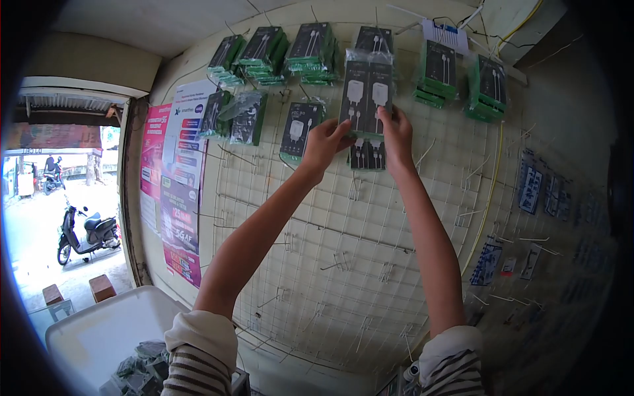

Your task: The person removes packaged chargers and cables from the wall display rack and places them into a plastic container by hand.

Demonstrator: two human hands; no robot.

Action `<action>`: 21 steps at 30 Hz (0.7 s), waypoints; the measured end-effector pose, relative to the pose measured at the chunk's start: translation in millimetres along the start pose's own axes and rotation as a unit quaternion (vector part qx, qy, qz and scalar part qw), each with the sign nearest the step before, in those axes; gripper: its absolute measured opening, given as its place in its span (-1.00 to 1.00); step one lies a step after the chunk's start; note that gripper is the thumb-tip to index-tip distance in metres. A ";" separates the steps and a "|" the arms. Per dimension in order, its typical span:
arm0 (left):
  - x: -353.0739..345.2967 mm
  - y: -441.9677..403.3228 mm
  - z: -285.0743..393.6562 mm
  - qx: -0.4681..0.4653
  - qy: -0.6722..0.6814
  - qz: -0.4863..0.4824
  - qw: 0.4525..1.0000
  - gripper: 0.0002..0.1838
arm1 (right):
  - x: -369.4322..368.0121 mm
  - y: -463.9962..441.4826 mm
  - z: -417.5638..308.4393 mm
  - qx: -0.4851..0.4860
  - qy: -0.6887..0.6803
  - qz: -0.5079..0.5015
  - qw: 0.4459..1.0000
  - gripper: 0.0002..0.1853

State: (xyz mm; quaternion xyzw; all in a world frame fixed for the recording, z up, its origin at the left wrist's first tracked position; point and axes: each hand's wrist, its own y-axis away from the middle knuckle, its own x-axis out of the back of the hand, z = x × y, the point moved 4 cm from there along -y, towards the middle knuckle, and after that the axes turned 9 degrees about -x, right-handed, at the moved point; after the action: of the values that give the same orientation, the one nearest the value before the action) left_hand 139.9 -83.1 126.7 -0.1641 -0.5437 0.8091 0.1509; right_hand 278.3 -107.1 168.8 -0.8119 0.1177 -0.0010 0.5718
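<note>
Both arms reach up to a wire grid rack on the wall. Between my hands are two dark charger boxes (367,99) side by side, each printed with a white plug and cable. My left hand (323,144) grips their lower left edge, thumb on the front. My right hand (397,135) pinches the lower right side, its thumb also on the front. Just behind and below them shows another dark box (367,156) with a cable picture. A cable box (374,41) hangs above. Left of my left hand hangs a plastic-wrapped charger box (301,131).
Green-sided cable boxes (309,47) hang in stacks along the top, with more boxes (438,71) at right. Metal hooks jut from the grid (317,224). Below left stands a white plastic tub (99,330) holding wrapped packs (142,369). A doorway opens left, with a scooter (88,231) outside.
</note>
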 end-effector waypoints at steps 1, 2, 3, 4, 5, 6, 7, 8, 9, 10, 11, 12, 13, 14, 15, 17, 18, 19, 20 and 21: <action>0.4 4.8 1.9 -0.003 0.007 0.000 1.000 -0.64 | -1.9 6.1 -3.2 -0.004 -0.001 -0.002 1.000 -0.61; 1.2 10.8 2.8 0.001 0.005 0.003 1.000 -0.64 | -3.2 13.3 -5.6 -0.012 -0.006 -0.008 1.000 -0.62; 3.4 18.4 6.9 -0.016 0.010 0.016 1.000 -0.63 | -4.4 21.3 -6.3 -0.020 -0.010 -0.014 1.000 -0.62; 6.7 26.3 10.5 -0.033 0.015 0.030 0.999 -0.62 | -5.2 32.6 -5.0 -0.025 -0.011 -0.015 1.000 -0.62; 10.6 34.9 12.2 -0.031 0.012 0.034 0.999 -0.62 | -7.3 47.1 -2.6 -0.028 -0.021 -0.033 0.999 -0.61; 15.4 44.8 13.9 -0.030 -0.009 0.025 0.999 -0.56 | -11.0 62.5 1.1 -0.032 -0.032 -0.052 0.998 -0.60; 20.6 56.5 16.1 -0.027 -0.031 0.019 0.999 -0.50 | -15.1 79.7 7.0 -0.041 -0.049 -0.062 0.996 -0.58; 25.6 70.1 17.2 -0.003 -0.065 0.014 0.998 -0.51 | -19.4 98.8 13.8 -0.054 -0.066 -0.073 0.994 -0.57; 31.4 86.6 15.7 0.007 -0.073 0.024 0.997 -0.51 | -24.5 118.4 21.3 -0.087 -0.072 -0.103 0.988 -0.54; 37.8 104.6 16.0 -0.016 -0.094 0.043 0.994 -0.52 | -29.9 138.2 23.9 -0.095 -0.082 -0.120 0.985 -0.54; 44.3 122.7 17.2 -0.038 -0.118 0.061 0.990 -0.54 | -35.6 157.0 25.6 -0.104 -0.094 -0.136 0.981 -0.53; 52.2 140.6 19.9 -0.049 -0.144 0.072 0.986 -0.53 | -41.8 174.7 30.4 -0.132 -0.098 -0.155 0.974 -0.53; 61.7 157.2 19.2 -0.036 -0.160 0.083 0.983 -0.53 | -48.9 191.4 36.8 -0.161 -0.105 -0.176 0.965 -0.52; 72.7 175.9 17.2 -0.008 -0.173 0.104 0.979 -0.52 | -56.5 207.2 45.2 -0.187 -0.096 -0.213 0.954 -0.50; 83.9 195.4 15.5 0.024 -0.186 0.127 0.974 -0.52 | -63.6 221.0 55.2 -0.212 -0.112 -0.223 0.945 -0.50; 106.6 235.1 17.3 0.071 -0.234 0.176 0.954 -0.51 | -77.9 249.1 68.7 -0.213 -0.118 -0.226 0.943 -0.45; 121.3 256.9 16.3 0.077 -0.279 0.193 0.937 -0.51 | -87.3 265.6 73.8 -0.243 -0.137 -0.247 0.928 -0.41; 135.3 278.0 18.0 0.082 -0.325 0.208 0.919 -0.50 | -96.7 284.2 80.1 -0.264 -0.149 -0.266 0.915 -0.41; 146.4 299.2 21.0 0.076 -0.325 0.215 0.918 -0.49 | -109.4 312.2 88.0 -0.319 -0.173 -0.325 0.873 -0.39; 155.8 320.9 26.1 0.094 -0.341 0.239 0.904 -0.49 | -121.2 341.9 93.2 -0.371 -0.196 -0.383 0.823 -0.38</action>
State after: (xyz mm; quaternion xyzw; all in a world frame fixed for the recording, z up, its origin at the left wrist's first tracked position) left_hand -32.7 -155.5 -178.1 0.0119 -0.4280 0.8748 -0.2269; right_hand 108.2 -106.1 -164.8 -0.9255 -0.3259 -0.0167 0.1922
